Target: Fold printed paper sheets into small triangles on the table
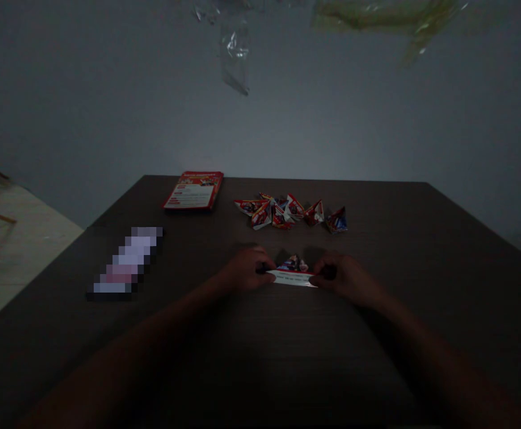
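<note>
Head view, entries: your left hand (245, 269) and right hand (345, 277), each grip pinching one end of the half-folded leaflet (294, 276) on the table (421, 250). Beyond that leaflet: folded pieces (287, 211), apparently finished. Beyond-left of it: leaflet stack (194, 190), apparently unfolded.

Folded pieces (290, 212) behind held paper (293, 276); stack (193, 190) far-left.

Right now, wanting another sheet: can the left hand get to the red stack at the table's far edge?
Probably yes, once it lets go of the folded paper: only bare table lies between the left hand and the red stack; the folded pieces sit further right.
</note>
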`<state>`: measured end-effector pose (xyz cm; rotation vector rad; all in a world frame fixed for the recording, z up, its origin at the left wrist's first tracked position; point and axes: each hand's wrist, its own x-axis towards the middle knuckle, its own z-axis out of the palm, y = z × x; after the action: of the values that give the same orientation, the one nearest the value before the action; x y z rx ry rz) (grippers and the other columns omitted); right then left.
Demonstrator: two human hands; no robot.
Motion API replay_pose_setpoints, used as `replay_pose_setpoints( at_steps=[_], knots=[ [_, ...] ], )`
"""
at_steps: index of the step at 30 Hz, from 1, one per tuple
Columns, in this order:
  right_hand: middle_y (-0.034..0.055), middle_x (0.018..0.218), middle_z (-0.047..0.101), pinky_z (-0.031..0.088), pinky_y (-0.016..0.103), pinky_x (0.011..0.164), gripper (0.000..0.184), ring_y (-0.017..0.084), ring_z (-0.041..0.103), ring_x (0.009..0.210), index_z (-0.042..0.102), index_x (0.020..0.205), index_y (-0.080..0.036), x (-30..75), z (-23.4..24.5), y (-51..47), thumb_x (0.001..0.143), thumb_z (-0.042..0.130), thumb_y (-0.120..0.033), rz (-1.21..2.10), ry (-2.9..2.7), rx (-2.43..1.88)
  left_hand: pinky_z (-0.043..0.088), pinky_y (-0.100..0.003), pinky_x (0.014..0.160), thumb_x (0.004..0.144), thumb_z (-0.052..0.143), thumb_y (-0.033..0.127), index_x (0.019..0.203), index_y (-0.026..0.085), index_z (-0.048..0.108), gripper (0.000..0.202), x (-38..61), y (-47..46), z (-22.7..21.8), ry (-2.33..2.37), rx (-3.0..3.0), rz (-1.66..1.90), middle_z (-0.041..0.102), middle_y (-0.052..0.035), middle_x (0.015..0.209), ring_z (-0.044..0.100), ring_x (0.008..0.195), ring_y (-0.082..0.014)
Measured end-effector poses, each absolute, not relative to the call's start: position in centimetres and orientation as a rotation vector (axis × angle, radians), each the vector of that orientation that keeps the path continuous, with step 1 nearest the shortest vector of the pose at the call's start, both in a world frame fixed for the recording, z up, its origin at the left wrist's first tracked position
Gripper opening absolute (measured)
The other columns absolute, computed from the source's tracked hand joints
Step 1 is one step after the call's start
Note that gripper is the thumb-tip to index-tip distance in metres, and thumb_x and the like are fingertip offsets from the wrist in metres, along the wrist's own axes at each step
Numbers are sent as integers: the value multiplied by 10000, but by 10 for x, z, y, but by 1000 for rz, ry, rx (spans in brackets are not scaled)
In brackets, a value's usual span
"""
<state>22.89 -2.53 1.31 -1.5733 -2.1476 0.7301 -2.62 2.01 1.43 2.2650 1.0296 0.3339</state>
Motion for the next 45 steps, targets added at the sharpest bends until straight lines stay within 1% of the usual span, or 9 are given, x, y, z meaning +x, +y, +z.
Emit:
replay_pose_setpoints(
  at_steps=[5,10,17,22,25,29,32,38,45],
  knots=[
    [28,779,639,414,274,645,91,166,578,715,646,740,-190,231,12,-25,736,632,-280,675,-2153,-1487,374,-212,579,750,611,314,934,170,678,242,-26,19,11,1080,2237,348,594,-6,750,506,654,-112],
    [23,795,652,385,306,725,47,183,572,788,624,731,-199,231,14,-26,739,638,-242,503,-2197,-1445,372,-219,589,733,638,314,860,176,670,190,-27,18,7,1103,2335,404,575,14,674,507,617,-108],
    [27,833,669,319,369,780,22,215,561,841,633,765,-211,228,19,-31,746,628,-202,241,-2317,-1460,363,-289,818,814,563,243,877,197,655,120,-30,13,7,780,2722,382,676,-23,942,593,870,-154],
    [50,938,665,335,380,812,151,219,558,900,656,880,-220,219,25,-39,767,586,-149,284,-2464,-1335,350,-295,833,891,450,239,974,226,630,199,-29,8,7,683,2937,259,667,-27,981,590,892,-142],
    [48,1028,645,341,378,874,298,211,554,960,646,1001,-235,213,28,-44,734,597,-114,405,-2546,-1229,366,-278,766,908,409,234,991,238,620,226,-29,7,7,654,3009,182,660,-25,986,588,865,-135],
    [59,1112,609,346,384,923,372,234,522,1045,637,1061,-234,209,30,-47,699,696,-294,498,-2568,-1154,381,-267,666,909,397,226,983,222,621,236,-28,7,9,618,3049,134,657,-36,926,590,768,-137],
    [73,1106,603,358,397,918,398,242,523,1035,639,1065,-225,206,28,-47,710,691,-398,499,-2565,-1153,395,-250,655,909,398,221,995,224,624,242,-29,7,11,638,2984,141,657,-36,926,597,778,-140],
    [77,1072,599,366,409,902,394,240,533,999,615,1120,-239,203,22,-47,756,652,-385,437,-2565,-1115,424,-223,763,878,496,273,1046,227,610,209,-26,10,14,783,2605,246,673,-18,1004,617,875,-137],
    [71,1080,597,368,404,916,344,242,524,1019,613,1110,-227,200,22,-48,803,599,-381,415,-2607,-1115,446,-238,721,725,677,246,1042,191,593,333,-19,15,10,1014,2218,306,706,-4,877,639,781,-143]
  ],
)
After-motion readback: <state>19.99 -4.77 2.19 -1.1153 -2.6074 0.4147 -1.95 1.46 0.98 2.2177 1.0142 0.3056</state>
